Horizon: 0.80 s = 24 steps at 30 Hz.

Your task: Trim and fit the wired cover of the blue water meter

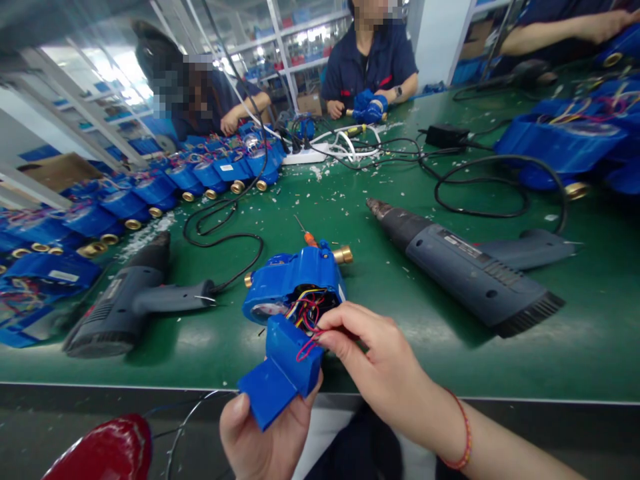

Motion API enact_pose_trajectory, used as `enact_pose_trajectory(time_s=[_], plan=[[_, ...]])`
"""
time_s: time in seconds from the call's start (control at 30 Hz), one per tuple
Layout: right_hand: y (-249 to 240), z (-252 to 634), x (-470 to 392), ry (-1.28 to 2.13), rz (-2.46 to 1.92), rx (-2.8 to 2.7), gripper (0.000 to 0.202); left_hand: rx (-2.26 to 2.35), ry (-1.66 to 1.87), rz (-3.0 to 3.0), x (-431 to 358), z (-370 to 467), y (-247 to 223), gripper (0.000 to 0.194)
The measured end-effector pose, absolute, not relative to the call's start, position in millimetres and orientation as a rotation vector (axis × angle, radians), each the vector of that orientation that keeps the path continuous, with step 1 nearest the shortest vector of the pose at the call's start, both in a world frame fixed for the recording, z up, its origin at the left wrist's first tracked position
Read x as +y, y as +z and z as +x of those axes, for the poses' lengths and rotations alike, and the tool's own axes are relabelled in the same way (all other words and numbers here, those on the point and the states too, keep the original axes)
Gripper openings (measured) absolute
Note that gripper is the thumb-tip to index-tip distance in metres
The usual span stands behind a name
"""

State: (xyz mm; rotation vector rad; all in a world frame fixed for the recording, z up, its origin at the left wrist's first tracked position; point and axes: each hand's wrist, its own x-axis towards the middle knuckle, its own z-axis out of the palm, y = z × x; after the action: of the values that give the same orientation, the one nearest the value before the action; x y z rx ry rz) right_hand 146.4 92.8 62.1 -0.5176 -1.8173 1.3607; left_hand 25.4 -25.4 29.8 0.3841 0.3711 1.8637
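In front of me on the green table lies a blue meter housing (295, 277) with brass fittings, its side open and coloured wires (313, 307) coming out. My left hand (273, 427) holds a blue plastic cover (277, 387) from below, just under that opening. Thumb and forefinger of my right hand (367, 347) pinch red wires at the edge of the opening, above the cover. The exact wire ends between those fingertips are hidden. Behind the housing rests a screwdriver (310, 239) with an orange handle.
Heat guns lie to the left (135, 300) and right (460, 267), cables trailing. Several blue meters (200, 177) line the left side; more meters (560, 140) stand at the right. A white power strip (305, 155) sits at the back. Co-workers sit across the table (450, 373).
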Motion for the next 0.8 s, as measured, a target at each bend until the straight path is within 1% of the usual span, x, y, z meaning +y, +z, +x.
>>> enact_pose_trajectory(time_s=[0.1, 0.17, 0.23, 0.3, 0.4, 0.47, 0.57, 0.67, 0.73, 0.8], plan=[[56, 140, 95, 1.824, -0.533, -1.554, 0.007, 0.335, 1.789, 0.329, -31, 21, 22, 0.039], [54, 139, 96, 1.984, -0.513, -1.418, 0.006, 0.312, 1.768, 0.306, -33, 18, 17, 0.043], [56, 141, 96, 1.951, -0.537, -1.422, 0.012, 0.271, 1.774, 0.294, -33, 17, 15, 0.043], [63, 146, 96, 1.741, -0.531, -1.578, 0.015, 0.217, 1.795, 0.304, -32, 18, 16, 0.043], [74, 154, 98, 1.348, -0.393, -1.885, 0.022, 0.194, 1.842, 0.315, -29, 21, 18, 0.044], [79, 156, 99, 1.22, -0.334, -2.027, 0.022, 0.245, 1.857, 0.286, -29, 22, 18, 0.04], [79, 156, 102, 1.235, -0.327, -2.09, 0.017, 0.355, 1.869, 0.238, -32, 22, 17, 0.033], [74, 153, 104, 1.402, -0.31, -1.897, 0.016, 0.502, 1.879, 0.244, -39, 18, 17, 0.032], [69, 151, 103, 1.526, -0.364, -1.728, 0.014, 0.728, 1.884, 0.271, -43, 16, 18, 0.037], [68, 149, 101, 1.595, -0.439, -1.629, 0.012, 1.038, 1.833, 0.296, -40, 18, 20, 0.048]])
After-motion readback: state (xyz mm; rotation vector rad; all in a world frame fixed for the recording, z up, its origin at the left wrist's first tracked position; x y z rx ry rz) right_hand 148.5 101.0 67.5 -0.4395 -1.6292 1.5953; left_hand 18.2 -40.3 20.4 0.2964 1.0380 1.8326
